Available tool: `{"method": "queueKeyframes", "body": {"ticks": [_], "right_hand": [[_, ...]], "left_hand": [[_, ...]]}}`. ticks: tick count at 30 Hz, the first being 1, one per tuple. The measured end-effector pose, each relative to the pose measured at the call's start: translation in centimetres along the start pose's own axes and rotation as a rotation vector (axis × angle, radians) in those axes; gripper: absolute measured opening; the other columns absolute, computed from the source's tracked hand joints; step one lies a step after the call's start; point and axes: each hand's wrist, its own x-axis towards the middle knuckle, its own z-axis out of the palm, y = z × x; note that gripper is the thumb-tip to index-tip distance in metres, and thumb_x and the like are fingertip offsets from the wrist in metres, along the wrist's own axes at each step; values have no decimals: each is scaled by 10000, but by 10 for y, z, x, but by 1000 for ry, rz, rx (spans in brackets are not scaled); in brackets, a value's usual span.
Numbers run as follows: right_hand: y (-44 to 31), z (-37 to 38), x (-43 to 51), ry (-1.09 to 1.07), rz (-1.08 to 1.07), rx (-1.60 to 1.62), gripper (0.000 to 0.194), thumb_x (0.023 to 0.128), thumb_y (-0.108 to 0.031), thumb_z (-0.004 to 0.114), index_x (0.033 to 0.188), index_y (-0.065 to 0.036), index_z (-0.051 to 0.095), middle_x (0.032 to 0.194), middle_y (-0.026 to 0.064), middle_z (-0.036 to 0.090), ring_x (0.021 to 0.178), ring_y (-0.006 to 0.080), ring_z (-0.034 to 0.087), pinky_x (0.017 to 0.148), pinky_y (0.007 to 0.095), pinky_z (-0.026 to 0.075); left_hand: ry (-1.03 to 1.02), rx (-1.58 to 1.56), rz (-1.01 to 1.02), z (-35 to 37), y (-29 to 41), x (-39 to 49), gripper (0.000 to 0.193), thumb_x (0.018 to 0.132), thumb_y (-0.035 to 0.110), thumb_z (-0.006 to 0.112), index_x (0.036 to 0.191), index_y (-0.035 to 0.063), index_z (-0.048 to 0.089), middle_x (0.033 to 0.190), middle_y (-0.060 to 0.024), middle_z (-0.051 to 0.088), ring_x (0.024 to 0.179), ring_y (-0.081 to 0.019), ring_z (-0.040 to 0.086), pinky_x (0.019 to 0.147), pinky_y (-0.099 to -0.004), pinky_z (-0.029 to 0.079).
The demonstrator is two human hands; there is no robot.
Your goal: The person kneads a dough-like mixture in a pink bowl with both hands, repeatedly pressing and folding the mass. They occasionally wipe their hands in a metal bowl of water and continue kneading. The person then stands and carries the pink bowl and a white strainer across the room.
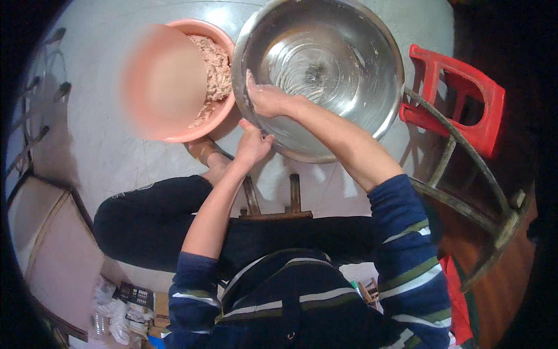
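Observation:
A large stainless steel basin (322, 131) stands tilted before me, its inner wall and bottom smeared with pale residue. My left hand (254, 141) grips its near left rim, the thumb pointing up. Inside the basin, my right hand (267, 98) lies against the left wall with its fingers along the metal; whether it holds anything I cannot tell. To the left, touching or very close to the basin, is a pink plastic tub (224, 118) with a pale, flecked, minced mixture (214, 72) in it. A blurred patch covers much of the tub.
A red plastic stool (490, 100) and a worn wooden frame (466, 209) are at the right. A small wooden stool (279, 215) is between my legs. Metal-legged furniture stands at the far left, with plastic bags (120, 320) and boxes at the lower left.

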Motion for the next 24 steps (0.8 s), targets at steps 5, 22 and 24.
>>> {"method": "queueKeyframes", "body": {"ticks": [5, 22, 24], "right_hand": [[-22, -17, -36, 162, -68, 449, 823, 941, -56, 428, 1615, -4, -42, 1023, 228, 679, 902, 325, 672, 889, 414, 525], [-141, 1, -163, 430, -265, 291, 871, 762, 73, 502, 1595, -45, 277, 1644, 310, 147, 1550, 446, 111, 1265, 492, 164], [-149, -1, -174, 415, -240, 212, 868, 761, 85, 494, 1592, -61, 291, 1644, 318, 126, 1545, 460, 117, 1262, 494, 173]], "left_hand": [[16, 6, -11, -23, 12, -11, 631, 912, 204, 691, 1370, -107, 386, 1051, -256, 676, 1020, -390, 681, 939, -436, 511], [842, 637, 915, -93, 59, -114, 547, 847, 73, 640, 1335, 261, 478, 1654, -135, 240, 1540, -403, 200, 1223, -641, 158], [903, 659, 952, -98, 57, -117, 465, 865, 81, 634, 1272, 243, 478, 1655, -127, 241, 1547, -395, 189, 1233, -633, 139]]}}
